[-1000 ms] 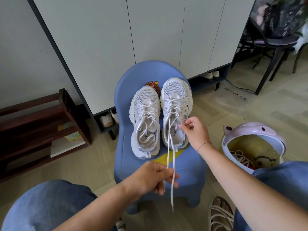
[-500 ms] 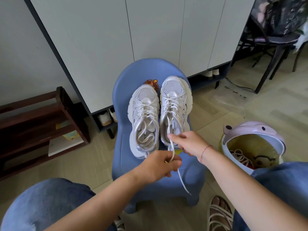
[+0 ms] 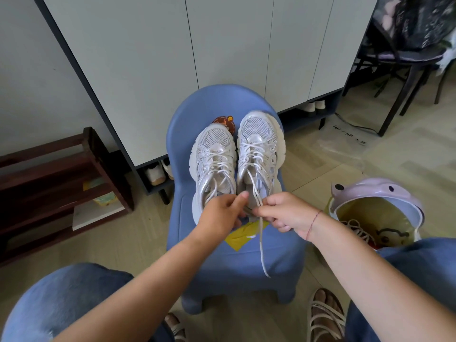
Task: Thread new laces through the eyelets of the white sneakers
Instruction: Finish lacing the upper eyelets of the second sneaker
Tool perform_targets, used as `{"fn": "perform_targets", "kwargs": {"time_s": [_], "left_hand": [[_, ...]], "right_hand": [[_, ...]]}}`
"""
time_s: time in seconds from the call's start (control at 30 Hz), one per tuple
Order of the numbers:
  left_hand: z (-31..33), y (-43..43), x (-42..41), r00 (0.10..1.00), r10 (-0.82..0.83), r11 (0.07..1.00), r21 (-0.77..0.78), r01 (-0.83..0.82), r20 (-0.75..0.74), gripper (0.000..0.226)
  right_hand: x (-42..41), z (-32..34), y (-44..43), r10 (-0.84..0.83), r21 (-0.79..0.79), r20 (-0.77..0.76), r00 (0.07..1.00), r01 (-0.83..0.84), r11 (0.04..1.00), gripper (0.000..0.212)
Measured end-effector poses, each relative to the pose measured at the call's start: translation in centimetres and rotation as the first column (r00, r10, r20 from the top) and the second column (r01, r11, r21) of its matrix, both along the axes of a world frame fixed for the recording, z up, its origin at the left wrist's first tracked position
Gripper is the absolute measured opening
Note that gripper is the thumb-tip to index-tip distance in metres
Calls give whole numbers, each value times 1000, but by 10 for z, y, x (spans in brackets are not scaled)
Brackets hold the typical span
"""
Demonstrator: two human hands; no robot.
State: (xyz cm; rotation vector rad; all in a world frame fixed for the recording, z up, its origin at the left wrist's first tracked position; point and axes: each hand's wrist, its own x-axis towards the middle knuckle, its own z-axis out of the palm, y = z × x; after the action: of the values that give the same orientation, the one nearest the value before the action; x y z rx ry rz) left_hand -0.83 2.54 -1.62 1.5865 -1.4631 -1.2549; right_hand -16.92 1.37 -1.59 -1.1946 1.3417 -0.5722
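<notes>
While right hand (image 3: 286, 213) pinches lace (image 3: 261, 248) | left hand (image 3: 222, 213) grip unclear | hands hide heels of sneakers (image 3: 214, 144) | bin (image 3: 377, 193) right, rack (image 3: 61, 174) left

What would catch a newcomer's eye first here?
Two white sneakers sit side by side on a small blue chair in the middle. The left hand and right hand meet at the heels, pinching a lace that dangles over the seat. A lilac bucket stands at right.

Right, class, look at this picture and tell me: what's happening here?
A seated person is lacing two white sneakers that stand on a small blue chair. The left hand and right hand meet at the heel end of the right-side sneaker, pinching its lace; one loose end dangles over the seat. Both shoes already look laced most of the way.
</notes>
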Motion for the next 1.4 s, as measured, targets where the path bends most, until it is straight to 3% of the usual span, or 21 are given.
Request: {"fn": "perform_targets", "kwargs": {"time_s": [0.13, 0.23, 0.3, 0.4, 0.53, 0.7, 1.13, 1.4], "left_hand": [[11, -14, -9, 994, -56, 991, 118, 67, -94, 20], [18, -23, -15, 993, -64, 995, 69, 71, -102, 5], [25, -29, -15, 992, -61, 998, 0, 62, -106, 9], [34, -40, -12, 993, -15, 994, -107, 2, -118, 11], [41, -51, -7, 997, 23, 976, -216, -39, -73, 8], [33, -56, -3, 998, 56, 972, -227, -60, -28, 5], [22, -54, 1, 987, 58, 984, -159, -81, -150, 13], [17, -54, 2, 993, 83, 970, -224, -100, -84, 16]], "right_hand": [[0, 2, 13, 50, -8, 19, 999, -49, 999, 24], [-4, -3, 16, 16, -67, -42, 999, -19, 998, 31], [-6, -2, 12, -62, -177, -55, 997, 51, 983, 32], [-4, 8, -3, -185, -364, 61, 981, 194, 911, 18], [4, 23, -26, -256, -473, 220, 941, 333, 816, 17], [10, 23, -38, -215, -535, 228, 949, 307, 787, 21], [11, 28, -50, -176, -633, 70, 982, 180, 753, 16], [7, 25, -48, -120, -620, 61, 991, 132, 773, 14]]}}
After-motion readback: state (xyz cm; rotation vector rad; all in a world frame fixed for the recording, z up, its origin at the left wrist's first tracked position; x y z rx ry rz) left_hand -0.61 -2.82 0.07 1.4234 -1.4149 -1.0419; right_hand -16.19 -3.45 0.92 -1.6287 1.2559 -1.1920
